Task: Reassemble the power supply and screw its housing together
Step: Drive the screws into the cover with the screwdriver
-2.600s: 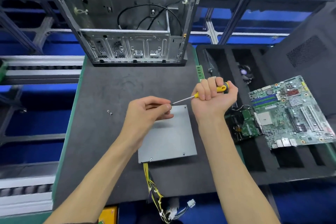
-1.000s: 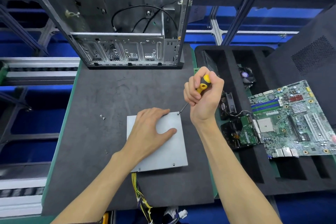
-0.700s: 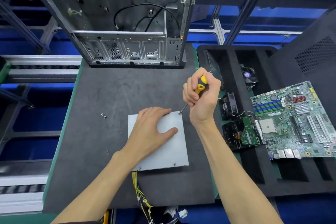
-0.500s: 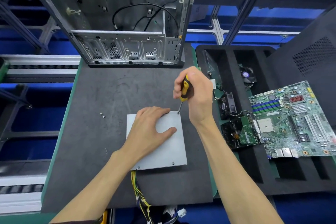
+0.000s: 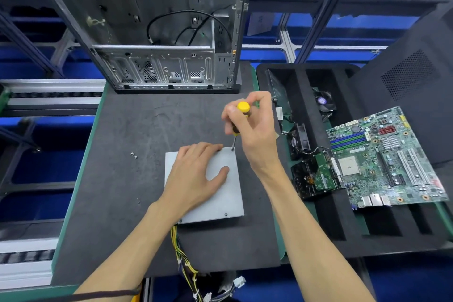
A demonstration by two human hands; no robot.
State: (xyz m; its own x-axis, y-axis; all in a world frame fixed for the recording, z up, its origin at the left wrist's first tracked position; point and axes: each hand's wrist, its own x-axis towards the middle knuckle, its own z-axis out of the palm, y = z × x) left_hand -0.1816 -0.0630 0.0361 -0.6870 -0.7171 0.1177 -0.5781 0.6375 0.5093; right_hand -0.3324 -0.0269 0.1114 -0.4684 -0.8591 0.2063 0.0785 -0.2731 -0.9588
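The grey power supply (image 5: pixel 228 193) lies flat on the dark mat, its yellow and black cable bundle (image 5: pixel 185 265) trailing off the near edge. My left hand (image 5: pixel 196 176) presses flat on its lid, fingers spread. My right hand (image 5: pixel 252 127) grips a yellow-and-black screwdriver (image 5: pixel 239 117), held almost upright. Its tip sits on a screw at the lid's far right corner (image 5: pixel 232 149). Another screw (image 5: pixel 225 214) shows near the lid's near right corner. Two loose screws (image 5: pixel 133 155) lie on the mat to the left.
An open metal computer case (image 5: pixel 171 32) stands at the back of the mat. To the right a black foam tray (image 5: pixel 343 228) holds a green motherboard (image 5: pixel 382 157), a drive with circuit board (image 5: pixel 316 176) and small fans (image 5: pixel 301 140). A black side panel (image 5: pixel 416 81) leans at far right.
My left hand went from pinching at the screwdriver tip to pressing flat on the lid. The screwdriver swung from nearly level to almost upright on the corner screw, and my right-hand grip turned.
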